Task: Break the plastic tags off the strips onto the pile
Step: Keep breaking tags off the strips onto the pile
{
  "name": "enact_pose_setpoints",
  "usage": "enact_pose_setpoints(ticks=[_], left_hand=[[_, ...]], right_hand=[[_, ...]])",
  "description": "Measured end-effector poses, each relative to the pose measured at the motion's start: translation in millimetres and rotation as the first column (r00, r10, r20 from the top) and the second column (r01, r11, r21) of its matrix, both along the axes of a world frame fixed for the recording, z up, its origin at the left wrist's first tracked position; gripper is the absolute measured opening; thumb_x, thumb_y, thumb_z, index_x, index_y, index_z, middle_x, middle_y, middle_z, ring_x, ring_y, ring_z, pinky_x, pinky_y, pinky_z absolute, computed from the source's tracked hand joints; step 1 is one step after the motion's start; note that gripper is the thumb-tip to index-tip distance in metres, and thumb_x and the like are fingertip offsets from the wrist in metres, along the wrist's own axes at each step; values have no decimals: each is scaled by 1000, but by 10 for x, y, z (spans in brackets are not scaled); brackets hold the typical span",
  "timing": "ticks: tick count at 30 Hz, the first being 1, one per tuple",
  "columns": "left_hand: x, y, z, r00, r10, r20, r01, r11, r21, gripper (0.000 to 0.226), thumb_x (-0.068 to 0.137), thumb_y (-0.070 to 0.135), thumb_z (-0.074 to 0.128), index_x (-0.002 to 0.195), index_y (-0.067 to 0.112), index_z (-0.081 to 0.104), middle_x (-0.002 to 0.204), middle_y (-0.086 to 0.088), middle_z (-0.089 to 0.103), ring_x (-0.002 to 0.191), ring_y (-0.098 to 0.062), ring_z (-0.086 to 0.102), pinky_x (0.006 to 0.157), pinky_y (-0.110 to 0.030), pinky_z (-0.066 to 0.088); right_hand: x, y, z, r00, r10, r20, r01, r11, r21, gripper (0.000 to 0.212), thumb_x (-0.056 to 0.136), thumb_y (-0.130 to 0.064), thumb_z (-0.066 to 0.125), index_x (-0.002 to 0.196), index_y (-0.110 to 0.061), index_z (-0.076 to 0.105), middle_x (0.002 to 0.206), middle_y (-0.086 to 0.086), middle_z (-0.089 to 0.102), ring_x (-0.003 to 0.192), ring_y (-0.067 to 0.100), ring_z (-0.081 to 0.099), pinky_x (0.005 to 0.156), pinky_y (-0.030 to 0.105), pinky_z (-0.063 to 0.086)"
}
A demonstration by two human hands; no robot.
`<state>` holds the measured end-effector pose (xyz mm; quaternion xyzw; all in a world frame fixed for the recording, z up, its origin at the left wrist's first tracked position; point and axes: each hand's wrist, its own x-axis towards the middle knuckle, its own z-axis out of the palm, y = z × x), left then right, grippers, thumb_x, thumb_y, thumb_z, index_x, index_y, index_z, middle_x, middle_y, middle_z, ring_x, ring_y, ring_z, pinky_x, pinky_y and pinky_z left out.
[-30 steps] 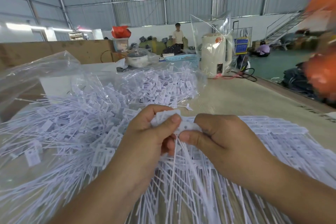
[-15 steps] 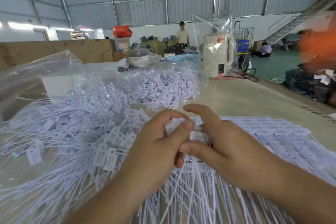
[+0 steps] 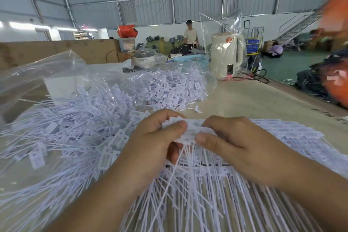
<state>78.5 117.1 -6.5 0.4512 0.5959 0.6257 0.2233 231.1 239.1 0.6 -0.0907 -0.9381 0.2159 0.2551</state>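
My left hand and right hand meet at the middle of the view, both closed on the same white strip of tags. The left thumb lies across the top of the strip with the fingers curled behind it; the right thumb presses the strip's lower edge and the right fingers wrap over the far side. The two thumbs sit just beside each other, with only a short stretch of plastic showing between them. Thin white tails hang from the strip, down past my wrists.

Under and to the right of my hands lies a fanned stack of unbroken strips, their tails pointing toward me. To the left spreads the pile of loose tags, a tangle of small white rectangles and thin stems lying on clear plastic sheeting. Further back, a clear bag of tags rests on the tabletop, and one stray tag lies just in front of it.

Beyond that stand a cream kettle with a clear bag over its top, a lidded pot and a pale blue basket. A person stands at the far wall, and another sits on the green floor to the right.
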Motion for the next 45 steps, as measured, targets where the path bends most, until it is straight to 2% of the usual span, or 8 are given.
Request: enact_pose_setpoints(ticks=[5, 8, 22, 25, 28, 38, 41, 45], left_hand=[[14, -27, 20, 1000, -30, -10, 30, 999, -21, 8, 82, 32, 71, 85, 24, 71, 60, -6, 59, 45, -17, 48, 50, -36, 44], [47, -33, 11, 999, -26, -36, 25, 1000, -16, 29, 62, 45, 75, 85, 27, 71, 65, -11, 63, 46, -16, 50, 47, -32, 47], [29, -4, 20, 940, 30, 339, -55, 997, 63, 14, 68, 30, 70, 78, 20, 72, 63, -5, 63, 40, -13, 50, 44, -25, 46], [60, -27, 21, 987, 5, 158, -8, 1000, 20, 20, 71, 40, 70, 85, 26, 71, 73, -6, 69, 54, -19, 59, 50, -29, 48], [120, -33, -4, 998, -43, 44, 44, 999, -3, 25, 68, 47, 70, 86, 31, 70, 61, 1, 65, 48, -15, 57, 45, -26, 49], [82, -17, -10, 992, -111, 56, 113, 993, -40, 16, 71, 32, 75, 84, 24, 70, 66, -8, 65, 54, -20, 55, 47, -26, 48], [51, -23, 6, 998, -54, 38, 54, 999, -8, 8, 80, 20, 77, 84, 24, 71, 66, -6, 66, 50, -16, 55, 45, -27, 48], [-32, -39, 45, 997, 48, 58, -50, 998, 33, 7, 81, 12, 72, 85, 18, 70, 80, -22, 68, 61, -31, 58, 49, -34, 53]], right_hand=[[-17, 15, -12, 1000, 17, -17, -17, 999, 37, 43, 88, -61, 42, 59, -30, 37, 52, -11, 46, 45, 10, 41, 44, 20, 29], [-35, -13, -14, 998, 13, -56, -11, 1000, 27, 43, 86, -62, 42, 57, -31, 36, 52, -13, 46, 45, 9, 41, 44, 19, 29], [-32, -103, 15, 928, -97, -360, 128, 990, 62, 42, 90, -54, 46, 61, -28, 32, 51, -7, 33, 45, 8, 36, 43, 17, 24], [-39, -108, -29, 966, -48, -254, 56, 998, 25, 29, 88, -61, 48, 92, -32, 51, 52, -13, 48, 43, 4, 44, 42, 12, 27], [-73, -109, -103, 988, 18, -150, -17, 1000, 7, 45, 88, -67, 44, 124, -41, 36, 61, -11, 61, 49, 1, 52, 46, 13, 33], [-101, -58, -154, 994, 91, -55, -94, 994, -55, 69, 82, -71, 41, 141, -40, 23, 76, -11, 66, 61, 2, 57, 55, 15, 38], [-73, -43, -125, 997, 58, -45, -60, 997, -48, 60, 84, -72, 36, 132, -36, 38, 65, -19, 59, 55, 4, 55, 51, 18, 39], [-33, 14, -61, 999, 19, -30, -21, 998, -58, 44, 89, -64, 40, 73, -25, 52, 52, -8, 44, 47, 11, 43, 49, 34, 38]])
